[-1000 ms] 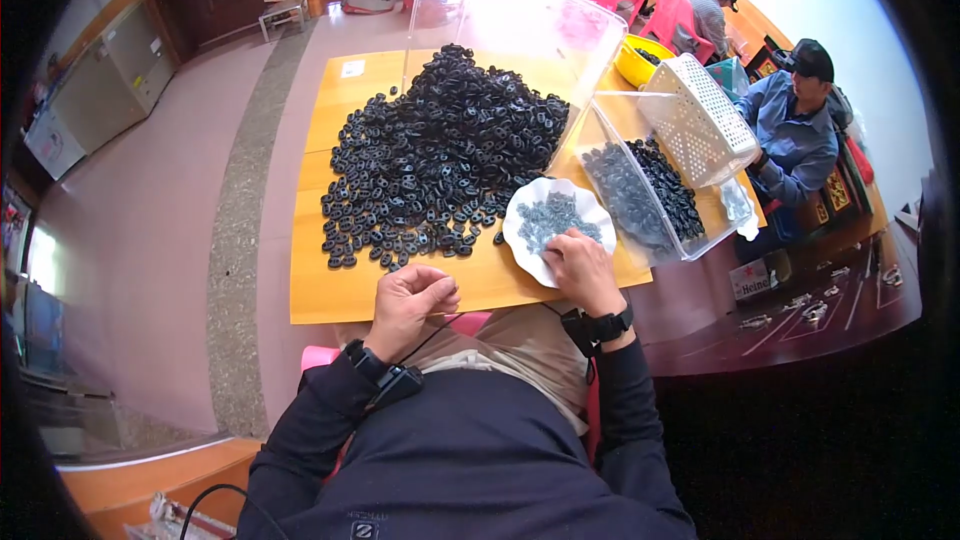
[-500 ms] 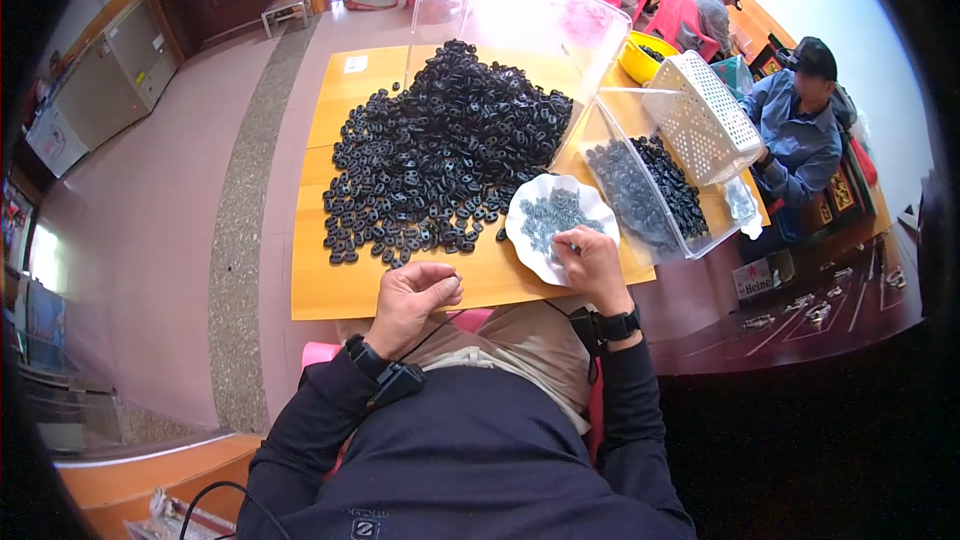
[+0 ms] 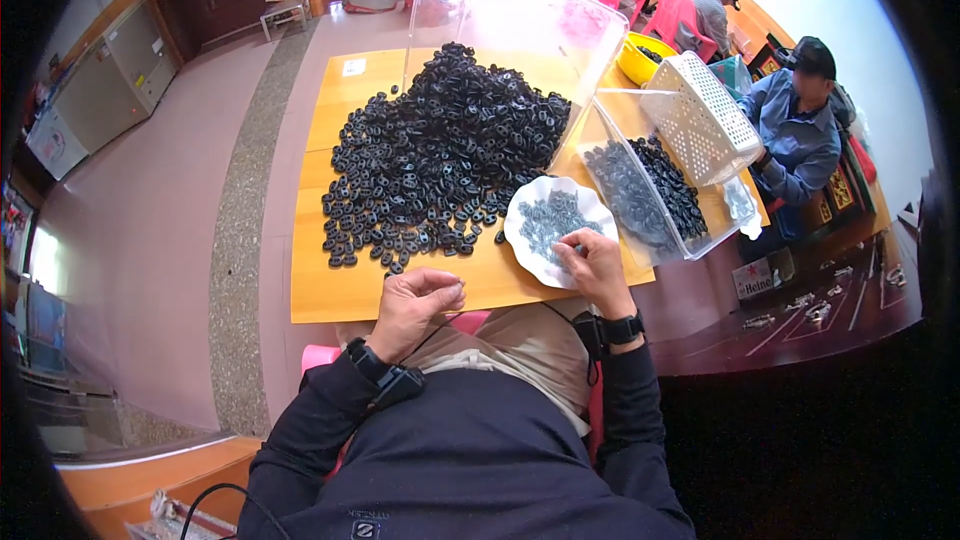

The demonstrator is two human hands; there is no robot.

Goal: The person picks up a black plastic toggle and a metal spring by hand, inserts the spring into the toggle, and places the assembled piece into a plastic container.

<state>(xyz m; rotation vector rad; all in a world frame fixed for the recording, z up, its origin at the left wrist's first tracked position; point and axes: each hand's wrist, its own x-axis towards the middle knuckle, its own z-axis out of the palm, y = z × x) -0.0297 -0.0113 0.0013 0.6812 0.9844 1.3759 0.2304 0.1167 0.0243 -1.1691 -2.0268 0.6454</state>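
A big heap of small black oval pieces with two holes [image 3: 450,130] covers much of the wooden table [image 3: 320,285]. At the table's front edge, my left hand [image 3: 412,308] is closed, thumb against forefinger; what it pinches, if anything, cannot be made out. A white scalloped plate [image 3: 530,265] stands right of the heap and holds many small greyish, translucent bits [image 3: 552,217]. Over the plate's right side my right hand [image 3: 596,268] is closed in a pinch, its fingertips among the bits. Whether a bit is between them is too small to tell.
A clear plastic bin [image 3: 690,248] with more black pieces stands right of the plate, beside a white perforated basket [image 3: 715,110]. Behind the heap lies a large clear box [image 3: 590,15]. A yellow bowl [image 3: 635,62] is farther back. A person in blue [image 3: 800,145] sits at the right.
The left thumb and fingers have shifted slightly near the table edge. My right hand stays over the plate, its fingers moved a little among the bits.
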